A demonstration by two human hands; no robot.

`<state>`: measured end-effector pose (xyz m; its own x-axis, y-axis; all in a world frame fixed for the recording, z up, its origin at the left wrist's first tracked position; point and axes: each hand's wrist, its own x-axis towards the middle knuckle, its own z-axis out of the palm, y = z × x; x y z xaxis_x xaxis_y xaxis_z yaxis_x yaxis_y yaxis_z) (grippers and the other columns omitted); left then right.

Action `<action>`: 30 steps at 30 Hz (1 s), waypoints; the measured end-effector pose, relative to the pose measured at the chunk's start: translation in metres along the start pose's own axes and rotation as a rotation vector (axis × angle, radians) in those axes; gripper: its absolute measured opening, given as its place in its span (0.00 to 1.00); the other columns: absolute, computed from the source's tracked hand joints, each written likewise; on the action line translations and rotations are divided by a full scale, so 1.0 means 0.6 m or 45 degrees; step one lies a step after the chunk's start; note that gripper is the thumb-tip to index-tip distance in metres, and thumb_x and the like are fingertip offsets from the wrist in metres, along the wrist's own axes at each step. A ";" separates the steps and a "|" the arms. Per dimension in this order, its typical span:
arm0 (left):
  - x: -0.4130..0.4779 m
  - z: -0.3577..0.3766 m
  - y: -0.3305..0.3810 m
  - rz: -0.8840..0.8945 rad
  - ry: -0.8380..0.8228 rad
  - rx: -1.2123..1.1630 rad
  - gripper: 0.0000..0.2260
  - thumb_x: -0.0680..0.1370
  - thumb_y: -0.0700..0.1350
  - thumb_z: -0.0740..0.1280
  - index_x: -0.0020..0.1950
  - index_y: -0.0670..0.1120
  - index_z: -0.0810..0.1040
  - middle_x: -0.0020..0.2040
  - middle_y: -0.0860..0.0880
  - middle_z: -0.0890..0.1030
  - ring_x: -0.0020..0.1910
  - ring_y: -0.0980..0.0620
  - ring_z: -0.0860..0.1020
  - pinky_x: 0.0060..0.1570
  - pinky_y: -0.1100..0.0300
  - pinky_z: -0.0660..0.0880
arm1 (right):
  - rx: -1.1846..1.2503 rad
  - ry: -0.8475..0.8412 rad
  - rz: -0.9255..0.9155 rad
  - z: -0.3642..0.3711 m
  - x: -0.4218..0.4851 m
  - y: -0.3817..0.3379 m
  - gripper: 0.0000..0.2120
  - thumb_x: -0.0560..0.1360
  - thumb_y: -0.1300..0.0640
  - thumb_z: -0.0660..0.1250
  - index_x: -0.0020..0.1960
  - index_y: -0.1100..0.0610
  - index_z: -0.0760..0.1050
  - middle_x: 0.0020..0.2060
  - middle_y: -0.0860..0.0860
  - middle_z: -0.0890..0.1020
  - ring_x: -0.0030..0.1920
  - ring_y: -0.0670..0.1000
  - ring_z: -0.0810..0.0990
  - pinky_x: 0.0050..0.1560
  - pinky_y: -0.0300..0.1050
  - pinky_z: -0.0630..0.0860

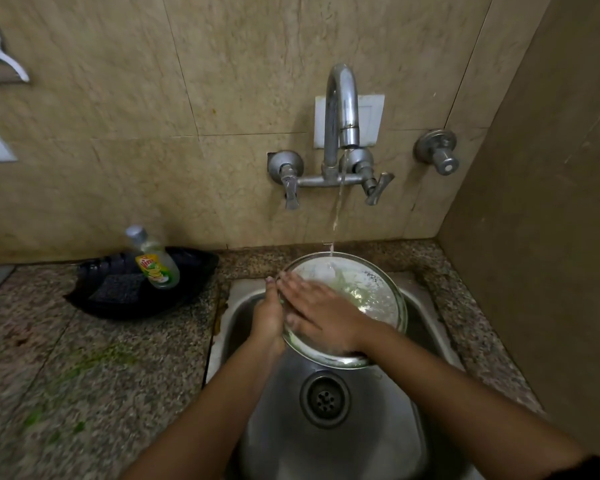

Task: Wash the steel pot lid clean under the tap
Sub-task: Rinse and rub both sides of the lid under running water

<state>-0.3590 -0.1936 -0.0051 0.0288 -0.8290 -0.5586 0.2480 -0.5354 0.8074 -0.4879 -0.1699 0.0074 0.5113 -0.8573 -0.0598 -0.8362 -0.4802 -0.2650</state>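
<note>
Steel pot lid [368, 299]: sitting tilted over the sink [426, 344], upper edge directly under the tap [342, 109]; a thin stream of water [336, 209] is landing on its far rim. Greenish residue is showing on the wet inner face.

Left hand [269, 313]: gripping the lid's left rim, its grip closing on the edge, fingertips showing above the rim.

Right hand [323, 310]: lying flat across the lid's inner face, fingers spread and pointing left (its grip is wide, holding nothing).

Sink drain [324, 398]: lying below the lid, uncovered.

Dish-soap bottle [153, 259]: leaning in a black tray [194, 271] on the granite bench [84, 358], left of the sink; a dark scrub pad [118, 289] is resting beside it.

Green smears [94, 362]: marking the bench's near left area.
</note>
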 end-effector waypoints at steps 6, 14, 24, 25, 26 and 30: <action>0.004 -0.021 0.006 0.023 0.113 -0.001 0.25 0.80 0.60 0.54 0.46 0.43 0.81 0.43 0.43 0.84 0.43 0.45 0.82 0.43 0.55 0.78 | -0.143 -0.143 0.128 -0.007 -0.095 0.081 0.29 0.80 0.39 0.44 0.77 0.43 0.38 0.76 0.45 0.39 0.76 0.47 0.37 0.75 0.50 0.37; -0.025 0.010 -0.013 -0.037 0.020 0.016 0.24 0.80 0.60 0.53 0.46 0.44 0.81 0.43 0.41 0.84 0.44 0.43 0.83 0.47 0.53 0.79 | -0.024 0.160 0.310 0.007 0.032 0.043 0.34 0.80 0.40 0.47 0.78 0.57 0.42 0.78 0.54 0.46 0.78 0.51 0.42 0.76 0.52 0.41; -0.028 -0.041 0.020 0.352 0.030 0.184 0.06 0.76 0.47 0.70 0.40 0.47 0.80 0.40 0.44 0.84 0.38 0.48 0.82 0.44 0.53 0.80 | -0.011 0.066 0.128 0.040 -0.118 0.094 0.28 0.81 0.48 0.54 0.78 0.46 0.46 0.78 0.44 0.48 0.77 0.45 0.46 0.76 0.47 0.46; -0.030 -0.043 0.023 0.384 0.005 0.259 0.04 0.73 0.44 0.72 0.41 0.45 0.82 0.41 0.41 0.85 0.37 0.46 0.83 0.45 0.51 0.81 | 0.029 0.145 0.192 0.040 -0.122 0.108 0.27 0.80 0.51 0.57 0.77 0.48 0.54 0.77 0.46 0.56 0.76 0.46 0.54 0.76 0.48 0.54; -0.028 -0.046 0.025 0.440 0.002 0.370 0.04 0.72 0.42 0.74 0.43 0.42 0.83 0.41 0.40 0.85 0.36 0.47 0.83 0.44 0.53 0.81 | 0.086 0.232 0.267 0.040 -0.120 0.118 0.23 0.79 0.54 0.59 0.74 0.49 0.64 0.74 0.49 0.67 0.73 0.48 0.64 0.73 0.48 0.63; -0.041 -0.040 0.037 0.736 -0.064 0.910 0.06 0.74 0.44 0.71 0.44 0.42 0.84 0.34 0.48 0.83 0.31 0.58 0.79 0.33 0.63 0.73 | 0.397 0.615 0.666 0.025 -0.093 0.119 0.10 0.76 0.54 0.64 0.53 0.47 0.82 0.46 0.50 0.86 0.46 0.51 0.83 0.47 0.50 0.79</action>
<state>-0.3306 -0.1813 0.0221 -0.0846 -0.9958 -0.0361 -0.4496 0.0058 0.8932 -0.5730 -0.1538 -0.0224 -0.1373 -0.9782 0.1556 -0.8136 0.0218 -0.5810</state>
